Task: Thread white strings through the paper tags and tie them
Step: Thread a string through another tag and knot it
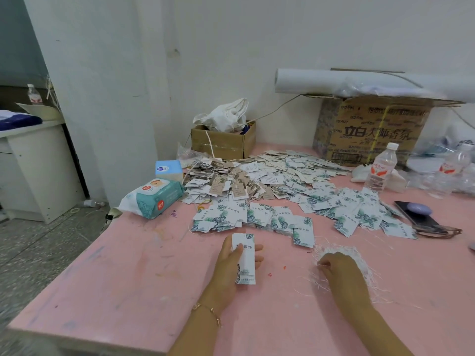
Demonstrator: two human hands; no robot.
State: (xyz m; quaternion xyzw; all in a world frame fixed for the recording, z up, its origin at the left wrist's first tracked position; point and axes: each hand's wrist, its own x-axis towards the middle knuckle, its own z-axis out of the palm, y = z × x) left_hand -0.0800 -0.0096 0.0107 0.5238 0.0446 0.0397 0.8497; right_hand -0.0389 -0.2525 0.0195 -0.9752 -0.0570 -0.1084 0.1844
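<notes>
Tag (245,263) is gripped upright in the left hand (228,265), thumb curled across its face and fingers (259,258) wrapped behind, just above the pink bench (128,268). Right hand (339,272) is laid on the tangle of white strings (334,249) close by; its fingers are curled in, seemingly pinched on a strand, though that is blurred. Loose tags (282,181) are heaped behind.

Big cardboard box (372,129) printed "立白"; held tag (245,255) reads "服饰".
</notes>
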